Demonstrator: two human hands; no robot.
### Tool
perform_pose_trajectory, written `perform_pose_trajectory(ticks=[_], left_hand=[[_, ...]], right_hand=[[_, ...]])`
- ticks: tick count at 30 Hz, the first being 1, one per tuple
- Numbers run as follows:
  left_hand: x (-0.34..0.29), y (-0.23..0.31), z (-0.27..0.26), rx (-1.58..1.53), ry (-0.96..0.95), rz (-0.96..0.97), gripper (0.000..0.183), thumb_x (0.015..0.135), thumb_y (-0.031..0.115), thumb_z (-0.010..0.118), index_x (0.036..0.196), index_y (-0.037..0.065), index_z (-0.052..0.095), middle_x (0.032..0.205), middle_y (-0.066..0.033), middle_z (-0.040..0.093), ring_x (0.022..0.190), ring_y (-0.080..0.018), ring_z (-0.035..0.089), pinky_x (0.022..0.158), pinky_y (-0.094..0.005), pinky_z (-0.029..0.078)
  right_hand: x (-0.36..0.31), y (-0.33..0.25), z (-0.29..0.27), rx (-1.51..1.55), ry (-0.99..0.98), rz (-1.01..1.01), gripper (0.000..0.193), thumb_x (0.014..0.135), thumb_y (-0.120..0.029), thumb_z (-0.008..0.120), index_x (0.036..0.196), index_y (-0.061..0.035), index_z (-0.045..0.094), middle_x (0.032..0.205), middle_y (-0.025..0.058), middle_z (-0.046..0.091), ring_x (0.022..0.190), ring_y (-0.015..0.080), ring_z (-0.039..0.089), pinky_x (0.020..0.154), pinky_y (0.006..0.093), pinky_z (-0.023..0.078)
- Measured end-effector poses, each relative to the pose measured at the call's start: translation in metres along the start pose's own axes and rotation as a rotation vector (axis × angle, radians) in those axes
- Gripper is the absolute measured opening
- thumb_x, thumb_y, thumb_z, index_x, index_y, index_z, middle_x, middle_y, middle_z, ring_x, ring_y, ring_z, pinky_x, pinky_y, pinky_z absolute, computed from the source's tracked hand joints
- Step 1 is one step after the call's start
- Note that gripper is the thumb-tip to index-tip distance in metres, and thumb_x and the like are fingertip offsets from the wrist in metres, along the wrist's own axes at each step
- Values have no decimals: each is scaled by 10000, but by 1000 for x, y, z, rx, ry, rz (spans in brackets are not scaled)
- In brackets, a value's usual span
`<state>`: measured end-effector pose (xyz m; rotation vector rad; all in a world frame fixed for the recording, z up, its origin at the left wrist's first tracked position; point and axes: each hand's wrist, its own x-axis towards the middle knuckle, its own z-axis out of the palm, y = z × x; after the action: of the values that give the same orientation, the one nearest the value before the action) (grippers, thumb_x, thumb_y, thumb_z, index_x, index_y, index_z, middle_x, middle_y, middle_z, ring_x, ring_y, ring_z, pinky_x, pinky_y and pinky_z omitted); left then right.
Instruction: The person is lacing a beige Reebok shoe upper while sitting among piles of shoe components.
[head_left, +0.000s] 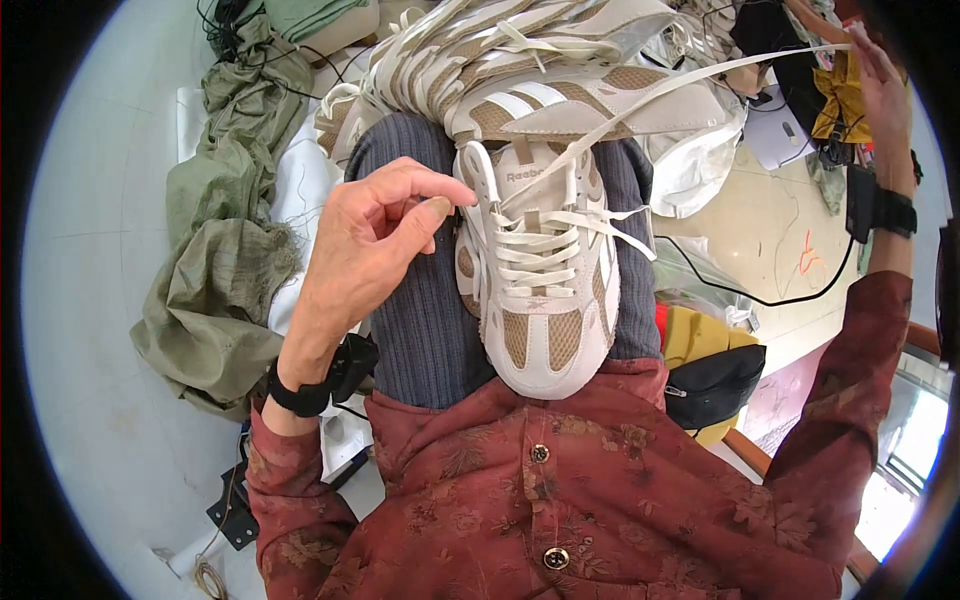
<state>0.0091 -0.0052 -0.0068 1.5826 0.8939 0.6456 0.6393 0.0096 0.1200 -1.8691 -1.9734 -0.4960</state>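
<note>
I look down over a dark red leaf-patterned shirt [600,500] with buttons along its front. Just beyond its hem, in the middle of the lap and between thighs in dark ribbed trousers [420,290], sits a white and beige sneaker [540,300], its toe pointing back toward me and its tongue toward the knees. Lacing crosses its lower eyelets, and one loose end falls over its right side.

By the shoe's left upper edge I have the left hand [365,235]: its fingers are curled, index and thumb narrowly apart, with nothing that I can see between them. Whether the index fingertip touches the shoe, I cannot tell. A black strap [300,395] circles that wrist.

From the shoe, a long white lace [700,78] runs taut up to the right hand [876,75], which I see raised far out to the right, its fingers holding the lace near its end.

Beyond the shoe, at the knees, lies a pile of flat shoe uppers [520,80] in white and tan mesh. To their right I see a white plastic bag [690,170] at the left edge of a pale tabletop [760,235]. On the left, a crumpled olive cloth [230,280] hangs above the grey floor [110,180].
</note>
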Motion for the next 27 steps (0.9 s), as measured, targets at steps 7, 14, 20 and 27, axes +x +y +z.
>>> perform_pose_trajectory(ticks=[7,14,20,27], left_hand=[[-4,19,36,439,77,306,179,815,-18,731,983,44,742,837,-30,618,589,-93,519,533,-234,417],[-1,14,32,523,277,312,254,815,-61,702,1038,59,726,955,-47,637,610,-103,567,549,-248,447],[12,2,23,390,276,298,331,828,-81,619,1106,77,703,1126,-52,635,751,-102,630,557,-228,458],[30,-10,22,330,124,314,246,850,-17,644,1080,64,677,1104,-20,635,766,-82,591,605,-208,459]], right_hand=[[-16,-11,11,1265,262,571,352,1075,-82,398,1284,173,520,1438,286,482,1382,321,464,1242,389,330],[-25,-205,-13,900,137,253,254,1017,-68,545,1169,133,575,1093,185,660,1003,207,672,813,261,567],[-83,-370,16,1061,-200,-180,258,764,133,699,998,22,689,1027,126,715,922,230,674,791,312,521],[-101,-416,57,682,-314,-279,287,733,82,715,996,2,631,948,150,646,930,359,619,799,433,490]])
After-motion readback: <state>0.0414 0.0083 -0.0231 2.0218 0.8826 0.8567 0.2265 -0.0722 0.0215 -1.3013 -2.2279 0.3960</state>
